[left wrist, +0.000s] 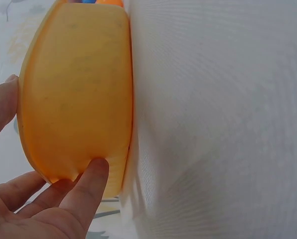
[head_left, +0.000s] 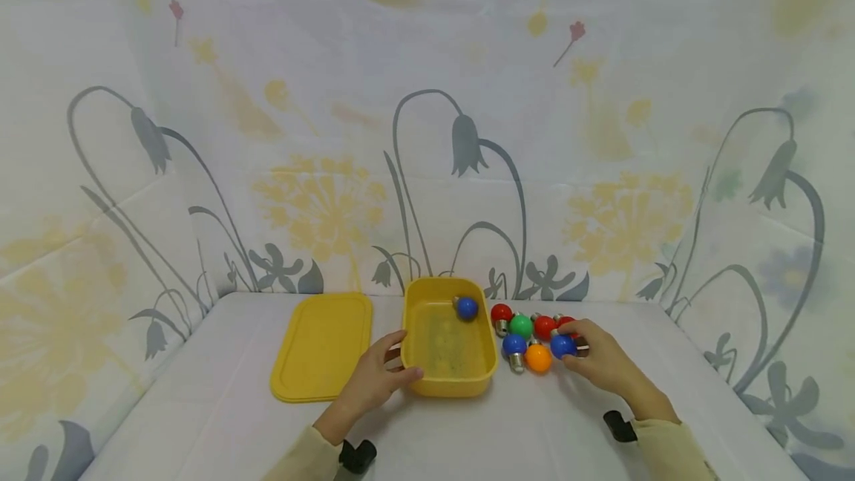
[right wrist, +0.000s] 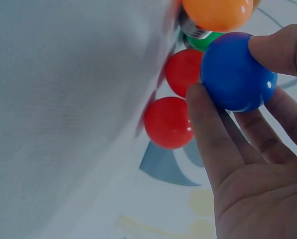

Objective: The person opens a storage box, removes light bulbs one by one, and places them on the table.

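Note:
Inside the yellow plastic container (head_left: 449, 384) lies one blue light bulb (head_left: 467, 308). My left hand (head_left: 371, 378) holds the container at its near left side; in the left wrist view the fingertips press the wall (left wrist: 74, 94) and the thumb touches the rim. My right hand (head_left: 606, 364) pinches another blue bulb (right wrist: 236, 69) between thumb and fingers, to the right of the loose bulbs. Beside it in the right wrist view are red bulbs (right wrist: 168, 123) and an orange bulb (right wrist: 218, 14). The held bulb's base is mostly hidden.
A flat yellow lid (head_left: 323, 346) lies left of the container. Right of the container are a green bulb (head_left: 521, 326), a third blue bulb (head_left: 514, 345) and several other bulbs close together. A flower-patterned cloth (head_left: 427, 191) hangs behind the white tabletop (head_left: 534, 429).

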{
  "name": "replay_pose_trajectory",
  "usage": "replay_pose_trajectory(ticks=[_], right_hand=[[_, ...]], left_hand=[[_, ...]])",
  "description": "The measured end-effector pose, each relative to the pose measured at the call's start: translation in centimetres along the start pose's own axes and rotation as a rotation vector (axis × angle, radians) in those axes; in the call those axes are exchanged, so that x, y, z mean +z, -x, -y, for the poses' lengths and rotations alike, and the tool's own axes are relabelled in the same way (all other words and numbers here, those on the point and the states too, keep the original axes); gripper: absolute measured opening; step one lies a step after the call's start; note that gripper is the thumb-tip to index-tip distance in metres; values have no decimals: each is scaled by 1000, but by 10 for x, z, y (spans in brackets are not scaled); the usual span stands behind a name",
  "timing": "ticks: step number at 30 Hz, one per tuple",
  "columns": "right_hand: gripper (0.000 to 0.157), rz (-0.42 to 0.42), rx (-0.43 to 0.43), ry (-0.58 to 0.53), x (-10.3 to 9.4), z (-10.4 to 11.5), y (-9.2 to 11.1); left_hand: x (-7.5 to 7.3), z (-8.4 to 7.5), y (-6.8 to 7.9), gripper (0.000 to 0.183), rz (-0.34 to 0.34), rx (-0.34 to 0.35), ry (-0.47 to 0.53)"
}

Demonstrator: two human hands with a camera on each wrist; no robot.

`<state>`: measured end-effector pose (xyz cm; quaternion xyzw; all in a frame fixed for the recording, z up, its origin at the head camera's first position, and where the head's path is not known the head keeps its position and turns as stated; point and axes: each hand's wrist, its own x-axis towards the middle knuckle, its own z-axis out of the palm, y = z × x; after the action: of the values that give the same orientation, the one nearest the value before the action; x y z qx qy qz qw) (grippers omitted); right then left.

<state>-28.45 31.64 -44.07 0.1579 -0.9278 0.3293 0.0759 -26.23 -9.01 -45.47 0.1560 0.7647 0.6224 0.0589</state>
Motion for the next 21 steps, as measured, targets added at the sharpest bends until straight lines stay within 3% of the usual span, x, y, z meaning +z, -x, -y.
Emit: replay_pose_trajectory(ticks=[9,21], right_hand=[[38,65,87,3,5,-9,-3],[36,87,74,22,8,-8,-1]], left_hand=[[-2,3,-1,81,0,8,-9],[0,3,-1,80,-12,13,-33]])
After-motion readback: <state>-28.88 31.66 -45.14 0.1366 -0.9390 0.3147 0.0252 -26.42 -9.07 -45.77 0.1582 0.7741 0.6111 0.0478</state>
